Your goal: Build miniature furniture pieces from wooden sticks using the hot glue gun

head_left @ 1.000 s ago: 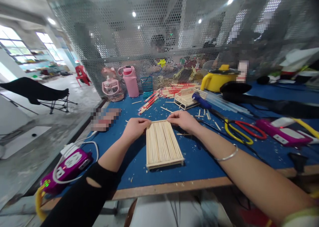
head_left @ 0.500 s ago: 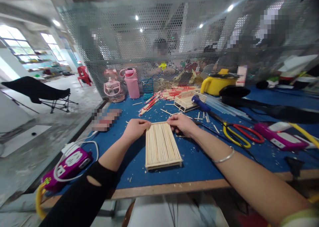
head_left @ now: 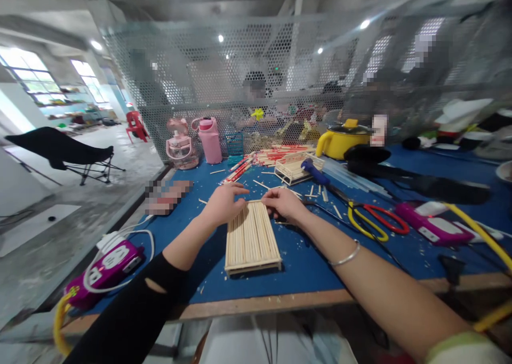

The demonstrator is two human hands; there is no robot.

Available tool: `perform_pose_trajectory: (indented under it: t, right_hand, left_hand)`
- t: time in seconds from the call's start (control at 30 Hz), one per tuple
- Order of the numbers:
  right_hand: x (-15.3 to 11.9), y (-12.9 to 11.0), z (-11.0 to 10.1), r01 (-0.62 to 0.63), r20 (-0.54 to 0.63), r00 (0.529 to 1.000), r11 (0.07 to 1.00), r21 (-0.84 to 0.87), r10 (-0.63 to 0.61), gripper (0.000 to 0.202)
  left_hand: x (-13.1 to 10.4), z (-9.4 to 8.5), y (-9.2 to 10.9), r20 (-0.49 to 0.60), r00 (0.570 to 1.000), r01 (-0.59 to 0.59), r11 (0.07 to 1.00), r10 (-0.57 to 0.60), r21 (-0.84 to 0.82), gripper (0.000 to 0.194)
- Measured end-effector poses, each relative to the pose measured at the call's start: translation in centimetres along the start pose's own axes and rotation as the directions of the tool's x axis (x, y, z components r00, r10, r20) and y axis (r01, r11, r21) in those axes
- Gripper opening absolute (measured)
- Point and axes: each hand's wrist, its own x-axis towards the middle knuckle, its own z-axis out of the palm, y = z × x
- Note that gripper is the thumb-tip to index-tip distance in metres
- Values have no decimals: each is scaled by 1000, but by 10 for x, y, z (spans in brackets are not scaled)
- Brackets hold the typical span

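Note:
A small rectangular platform of pale wooden sticks [head_left: 253, 239], laid side by side over a thin stick frame, rests on the blue tabletop in front of me. My left hand [head_left: 226, 203] is over its far left corner, fingers stretched out and apart. At the far right corner, my right hand [head_left: 286, 204] pinches the platform's edge between thumb and fingers; the fingertips are partly hidden. Behind my right hand stands another stick-built frame with low rails [head_left: 294, 168]. Red-wrapped stick bundles [head_left: 276, 155] and loose sticks lie beyond.
A blue-handled glue gun [head_left: 314, 172] and scissors with red and yellow handles [head_left: 368, 220] lie right. Purple power strips [head_left: 106, 271] sit on both sides. Pink bottles [head_left: 210, 143], a yellow pot [head_left: 344, 143] and a perforated metal screen [head_left: 224, 81] stand behind; people are beyond it.
My left hand has let go of the far left corner and moved inward over the far edge, its fingers spreading. My right hand stays at the right corner. The view has shifted slightly.

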Motion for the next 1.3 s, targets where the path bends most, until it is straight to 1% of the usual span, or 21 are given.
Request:
perform_pose_trajectory:
  t: [0.07,0.1,0.27,0.3,0.37,0.43,0.47,0.5,0.53,0.6,0.67,0.7,0.77,0.83,0.9,0.97,1.03,1.17,1.3]
  right_hand:
    - [0,1,-1,8,1,1000,1000,-28,-8,8]
    - [0,2,-2,11,-1,1000,999,-46,-11,7]
    - [-1,2,1,10,-2,1000,982,-186,-10,5]
    - [-3,0,1,9,2,1000,974,-225,-9,7]
    - [-8,-7,-6,8,7,1000,949,-316,-6,18]
    - [-17,-17,-23,1,-7,1000,903,-430,-4,31]
    - [-23,-22,-37,-11,-28,1000,867,-498,-4,34]
    - [-29,-26,-54,-30,-57,998,821,-570,-3,30]
    - [-36,-28,-72,-62,-96,995,759,-648,-1,24]
    - [-52,-26,-111,-168,-198,980,601,-782,16,16]
    - [-67,-18,-144,-288,-297,954,439,-851,51,19]
    - [-73,-13,-156,-322,-320,945,374,-869,71,23]
    - [-82,-1,-171,-329,-317,944,290,-899,88,33]
    - [-85,8,-176,-327,-311,945,240,-914,101,40]
    - [-85,12,-178,-357,-341,934,200,-912,110,40]
    - [-84,12,-179,-395,-379,917,172,-902,122,38]
    - [-85,10,-181,-406,-385,912,169,-898,141,36]
    - [-90,5,-188,-385,-352,919,218,-897,176,41]
    - [-91,-3,-193,-392,-353,917,265,-881,184,49]
  left_hand:
    - [7,5,8,83,991,-105,993,101,53,29]
    - [10,8,10,109,987,-124,990,116,67,27]
    - [14,17,11,108,988,-116,990,107,81,25]
    - [14,17,10,106,989,-112,990,103,84,25]
    - [13,18,10,105,990,-103,991,93,91,26]
    - [12,18,10,101,991,-93,991,83,97,27]
    - [11,19,10,97,992,-87,991,78,100,27]
    - [11,19,10,91,993,-81,991,72,103,27]
    - [11,20,10,86,994,-76,992,67,104,27]
    - [10,20,10,80,995,-68,993,60,100,26]
    - [10,21,10,79,995,-65,994,58,92,26]
    - [10,20,10,79,995,-65,994,58,88,26]
    - [11,20,10,79,995,-66,994,60,83,27]
    - [11,20,10,79,995,-69,994,62,81,27]
    - [12,20,9,80,995,-70,994,63,83,27]
    - [12,21,9,83,995,-69,994,62,87,27]
    - [12,22,8,84,995,-66,994,58,92,27]
    - [12,22,8,80,995,-66,993,58,95,28]
    - [11,21,9,80,995,-67,993,59,94,26]
